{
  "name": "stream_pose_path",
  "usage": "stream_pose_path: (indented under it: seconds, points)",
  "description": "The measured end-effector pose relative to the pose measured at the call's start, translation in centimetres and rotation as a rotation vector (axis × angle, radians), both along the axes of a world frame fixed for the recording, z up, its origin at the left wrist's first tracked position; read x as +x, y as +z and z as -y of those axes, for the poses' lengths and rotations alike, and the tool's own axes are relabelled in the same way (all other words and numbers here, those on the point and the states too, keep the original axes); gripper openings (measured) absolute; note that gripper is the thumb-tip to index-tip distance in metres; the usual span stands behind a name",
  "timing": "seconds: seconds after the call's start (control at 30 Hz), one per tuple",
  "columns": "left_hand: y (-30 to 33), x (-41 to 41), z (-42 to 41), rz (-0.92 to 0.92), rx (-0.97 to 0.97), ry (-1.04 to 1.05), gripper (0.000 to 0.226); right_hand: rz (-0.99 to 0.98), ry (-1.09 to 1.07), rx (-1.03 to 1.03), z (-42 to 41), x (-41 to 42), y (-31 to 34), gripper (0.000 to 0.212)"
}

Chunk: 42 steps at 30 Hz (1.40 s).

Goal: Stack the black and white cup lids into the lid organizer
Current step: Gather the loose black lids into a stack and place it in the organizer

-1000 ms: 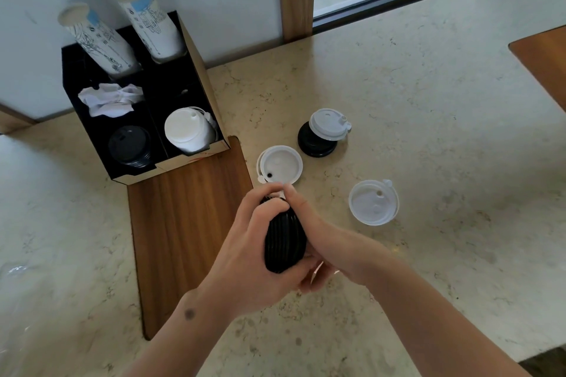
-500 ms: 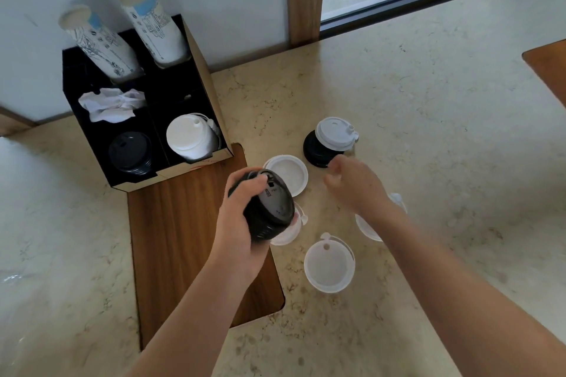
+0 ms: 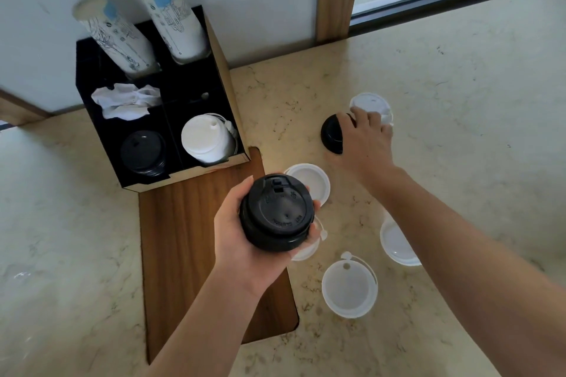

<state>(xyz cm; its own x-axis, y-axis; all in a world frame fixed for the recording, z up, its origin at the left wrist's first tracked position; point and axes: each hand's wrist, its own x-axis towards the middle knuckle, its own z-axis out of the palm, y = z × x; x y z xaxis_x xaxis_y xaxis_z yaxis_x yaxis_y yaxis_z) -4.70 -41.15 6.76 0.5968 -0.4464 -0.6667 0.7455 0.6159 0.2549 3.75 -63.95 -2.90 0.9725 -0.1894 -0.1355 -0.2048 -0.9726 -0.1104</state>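
My left hand (image 3: pixel 235 229) holds a stack of black lids (image 3: pixel 277 213) above the wooden board's right edge. My right hand (image 3: pixel 364 139) reaches far right and grips a tilted single black lid (image 3: pixel 330 131), its fingers resting on a white lid (image 3: pixel 369 102) just behind. The black lid organizer (image 3: pixel 219 64) stands at the back left. Its front-left compartment holds black lids (image 3: pixel 142 151) and its front-right one holds white lids (image 3: pixel 203 139). Loose white lids lie on the counter: one (image 3: pixel 312 179) beside the stack, one (image 3: pixel 349 289) nearer me, one (image 3: pixel 395 243) partly under my right forearm.
Two tall paper cup stacks (image 3: pixel 118 32) lean out of the organizer's back compartments, and a crumpled white napkin (image 3: pixel 122 101) sits in the middle left one. A wooden board (image 3: pixel 190 254) is set into the beige stone counter (image 3: pixel 459 101). A wall and window frame bound the back.
My hands have separated. The left kept the black lid stack and turned its top toward me. The right reached out to the black and white lids at the far right.
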Motion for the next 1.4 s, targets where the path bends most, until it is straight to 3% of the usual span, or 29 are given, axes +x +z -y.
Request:
stream_pose_path:
  seconds: [0.2, 0.43, 0.5, 0.6, 0.7, 0.83, 0.97, 1.07, 1.2, 1.4]
  points:
    - [-0.5, 0.2, -0.4, -0.018, -0.005, -0.011, 0.048, -0.147, 0.147, -0.041, 1.1, 2.5, -0.7, 0.093]
    - [-0.3, -0.5, -0.8, -0.020, 0.021, -0.019, 0.050, -0.143, 0.010, 0.094, -0.3, -0.8, -1.0, 0.082]
    - [-0.1, -1.0, -1.2, 0.010, 0.044, -0.035, 0.049, -0.079, -0.091, 0.227, -0.5, -2.7, 0.0, 0.076]
    - [0.2, -1.9, -2.0, 0.019, 0.101, -0.040, 0.046, 0.136, -0.352, 0.716, -0.9, -6.0, 4.1, 0.070]
    - [0.6, -2.9, -2.4, 0.040, 0.128, -0.056, 0.046, 0.176, -0.445, 1.295, -2.7, -10.2, 9.2, 0.075]
    - [1.3, -4.2, -2.5, 0.102, 0.126, -0.086, 0.041, -0.102, -0.249, 2.360, -5.9, -15.2, 11.9, 0.045]
    - [1.8, -5.3, -3.3, 0.116, 0.074, -0.101, 0.037, -0.361, -0.351, 2.784, -7.1, -17.8, 11.9, 0.062]
    - [2.0, -5.9, -3.9, 0.159, 0.133, -0.115, 0.040, -0.423, -0.407, 2.833, -7.3, -18.9, 11.7, 0.077]
    - [2.3, -6.6, -4.5, 0.176, 0.145, -0.121, 0.038, -0.473, -0.382, 2.916, -7.7, -19.8, 11.3, 0.079]
    - [2.6, -7.2, -4.5, 0.151, 0.152, -0.175, 0.037, -0.317, -0.237, 2.602, -7.6, -19.9, 12.0, 0.065]
